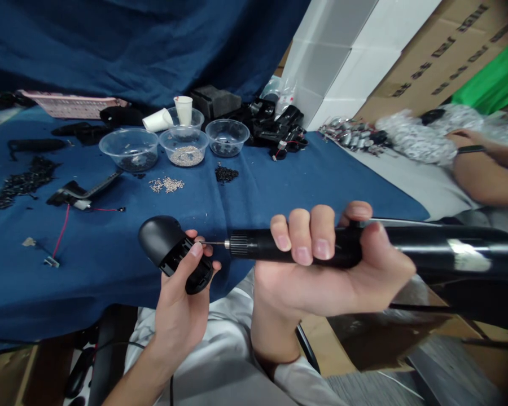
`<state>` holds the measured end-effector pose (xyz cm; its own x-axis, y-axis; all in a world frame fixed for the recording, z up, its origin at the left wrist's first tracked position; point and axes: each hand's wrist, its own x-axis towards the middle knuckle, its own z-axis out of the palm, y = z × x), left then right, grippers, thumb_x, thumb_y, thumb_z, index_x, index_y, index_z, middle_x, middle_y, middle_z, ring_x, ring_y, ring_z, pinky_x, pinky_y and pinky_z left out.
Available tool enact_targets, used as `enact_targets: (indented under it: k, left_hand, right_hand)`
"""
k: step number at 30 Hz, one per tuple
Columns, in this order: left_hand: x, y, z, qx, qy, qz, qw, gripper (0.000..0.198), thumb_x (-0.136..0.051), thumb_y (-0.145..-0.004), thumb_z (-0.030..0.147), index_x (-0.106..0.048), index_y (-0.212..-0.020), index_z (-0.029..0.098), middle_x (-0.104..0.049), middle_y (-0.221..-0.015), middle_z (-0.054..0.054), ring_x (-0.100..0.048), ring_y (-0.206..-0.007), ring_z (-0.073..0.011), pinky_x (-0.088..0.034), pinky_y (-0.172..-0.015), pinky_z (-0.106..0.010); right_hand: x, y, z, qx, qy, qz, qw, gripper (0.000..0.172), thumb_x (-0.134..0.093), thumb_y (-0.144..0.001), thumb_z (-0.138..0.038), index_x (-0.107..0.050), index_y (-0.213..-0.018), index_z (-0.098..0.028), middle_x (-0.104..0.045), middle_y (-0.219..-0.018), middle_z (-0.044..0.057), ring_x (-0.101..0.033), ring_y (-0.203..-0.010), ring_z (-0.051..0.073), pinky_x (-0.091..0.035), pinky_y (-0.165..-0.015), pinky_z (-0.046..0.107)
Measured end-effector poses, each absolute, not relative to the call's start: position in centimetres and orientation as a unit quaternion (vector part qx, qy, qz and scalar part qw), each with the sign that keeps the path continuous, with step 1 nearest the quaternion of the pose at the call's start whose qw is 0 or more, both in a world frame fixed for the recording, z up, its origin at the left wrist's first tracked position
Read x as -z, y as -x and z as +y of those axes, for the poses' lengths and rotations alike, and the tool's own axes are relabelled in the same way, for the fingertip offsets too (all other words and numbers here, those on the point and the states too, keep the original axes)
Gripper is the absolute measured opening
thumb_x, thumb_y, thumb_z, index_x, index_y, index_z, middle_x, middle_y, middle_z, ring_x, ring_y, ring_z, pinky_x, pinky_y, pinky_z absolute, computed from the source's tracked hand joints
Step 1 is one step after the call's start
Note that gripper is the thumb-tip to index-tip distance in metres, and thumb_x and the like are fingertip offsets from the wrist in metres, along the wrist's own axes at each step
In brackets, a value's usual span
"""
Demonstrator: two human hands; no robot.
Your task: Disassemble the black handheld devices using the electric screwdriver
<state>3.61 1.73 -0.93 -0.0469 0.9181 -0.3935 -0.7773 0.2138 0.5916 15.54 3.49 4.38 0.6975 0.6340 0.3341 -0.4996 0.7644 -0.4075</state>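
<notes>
My left hand (180, 304) grips a black plastic housing (163, 242) with a rounded dome at one end and a ribbed, open-looking section at the other. My right hand (322, 282) wraps around the black electric screwdriver (254, 246), which runs sideways towards the housing. A thin steel bit (211, 243) at its front end reaches the housing beside my left thumb. The point where the tip lands is hidden behind that thumb. A thick black cord or tube continues from the tool's rear to the right edge.
A blue cloth-covered table (110, 270) holds clear plastic bowls (183, 146) of small parts, loose screws (166, 184), black pieces (226, 173) and wired components (80, 194). A co-worker's arm (486, 175) rests at the right, beside cardboard boxes (440, 56).
</notes>
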Motion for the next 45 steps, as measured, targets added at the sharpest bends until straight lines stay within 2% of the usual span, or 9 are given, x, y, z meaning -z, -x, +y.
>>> enact_targets:
  k: [5, 9, 12, 14, 19, 33, 38, 42, 45]
  left_hand:
    - [1.3, -3.5, 1.1, -0.613, -0.138, 0.371, 0.684, 0.056, -0.113, -0.058, 0.025, -0.083, -0.105, 0.024, -0.074, -0.094, 0.002, -0.073, -0.088, -0.0138, -0.063, -0.074, -0.021]
    - [1.3, -3.1, 1.0, -0.606, -0.128, 0.325, 0.715, 0.048, -0.109, -0.059, 0.019, -0.081, -0.098, 0.020, -0.072, -0.088, 0.000, -0.073, -0.086, -0.0158, -0.068, -0.080, -0.028]
    - [1.4, -2.6, 1.4, -0.596, -0.127, 0.298, 0.735, 0.043, -0.098, -0.059, 0.007, -0.079, -0.096, 0.018, -0.067, -0.084, 0.001, -0.062, -0.071, -0.0098, -0.057, -0.063, -0.022]
    - [1.6, -2.4, 1.6, -0.589, -0.141, 0.287, 0.743, 0.044, -0.088, -0.058, 0.002, -0.079, -0.098, 0.018, -0.064, -0.082, 0.002, -0.054, -0.066, -0.0075, -0.050, -0.058, -0.020]
    - [1.8, -2.0, 1.4, -0.552, -0.168, 0.280, 0.767, 0.053, -0.074, -0.057, -0.002, -0.079, -0.104, 0.021, -0.063, -0.083, 0.001, -0.054, -0.070, -0.0087, -0.045, -0.063, -0.023]
    - [1.4, -2.2, 0.6, -0.536, -0.191, 0.305, 0.763, 0.060, -0.064, -0.054, -0.001, -0.069, -0.109, 0.023, -0.056, -0.084, 0.003, -0.046, -0.073, -0.0099, -0.034, -0.066, -0.028]
    - [1.1, -2.4, 0.6, -0.528, -0.194, 0.329, 0.759, 0.061, -0.064, -0.051, 0.001, -0.069, -0.108, 0.023, -0.056, -0.084, 0.004, -0.045, -0.073, -0.0099, -0.031, -0.065, -0.027]
    - [0.8, -2.1, 0.8, -0.504, -0.189, 0.318, 0.781, 0.062, -0.063, -0.050, 0.000, -0.069, -0.107, 0.022, -0.055, -0.083, 0.003, -0.043, -0.073, -0.0096, -0.031, -0.064, -0.026]
    - [0.7, -1.7, 1.0, -0.450, -0.173, 0.292, 0.826, 0.062, -0.063, -0.050, -0.001, -0.069, -0.107, 0.021, -0.056, -0.083, 0.003, -0.042, -0.072, -0.0092, -0.033, -0.063, -0.025]
  right_hand:
    - [-4.5, -15.5, 2.8, -0.322, 0.140, -0.257, 0.901, 0.017, -0.075, -0.080, -0.034, -0.064, -0.086, -0.023, -0.043, -0.049, -0.014, -0.032, -0.036, 0.006, -0.039, -0.044, 0.021]
    - [-4.8, -16.1, 2.6, -0.319, 0.145, -0.256, 0.901, 0.018, -0.076, -0.079, -0.034, -0.062, -0.084, -0.023, -0.040, -0.048, -0.015, -0.030, -0.034, 0.006, -0.040, -0.041, 0.022]
    - [-4.9, -16.3, 2.4, -0.323, 0.157, -0.261, 0.896, 0.017, -0.076, -0.077, -0.031, -0.063, -0.084, -0.023, -0.041, -0.048, -0.014, -0.031, -0.033, 0.006, -0.041, -0.040, 0.022]
    - [-5.0, -16.3, 2.3, -0.327, 0.161, -0.269, 0.892, 0.015, -0.076, -0.077, -0.031, -0.064, -0.083, -0.023, -0.043, -0.047, -0.014, -0.033, -0.033, 0.007, -0.041, -0.039, 0.022]
    - [-4.8, -16.2, 2.3, -0.344, 0.175, -0.274, 0.881, 0.012, -0.076, -0.079, -0.027, -0.067, -0.085, -0.023, -0.049, -0.048, -0.011, -0.037, -0.034, 0.008, -0.044, -0.040, 0.022]
    - [-4.4, -16.0, 2.8, -0.357, 0.167, -0.302, 0.868, 0.009, -0.076, -0.084, -0.026, -0.067, -0.087, -0.023, -0.050, -0.050, -0.011, -0.040, -0.036, 0.008, -0.047, -0.044, 0.020]
    - [-3.8, -15.5, 3.2, -0.350, 0.155, -0.336, 0.860, 0.007, -0.073, -0.088, -0.025, -0.068, -0.094, -0.025, -0.048, -0.052, -0.012, -0.038, -0.036, 0.008, -0.046, -0.043, 0.021]
    - [-4.9, -16.4, 2.2, -0.370, 0.188, -0.392, 0.821, 0.016, -0.076, -0.093, -0.021, -0.071, -0.104, -0.032, -0.051, -0.056, -0.013, -0.040, -0.040, 0.009, -0.048, -0.048, 0.023]
    - [-7.0, -17.3, 0.8, -0.439, 0.264, -0.488, 0.706, 0.014, -0.082, -0.096, -0.024, -0.073, -0.095, -0.035, -0.058, -0.059, -0.009, -0.050, -0.047, 0.013, -0.056, -0.057, 0.032]
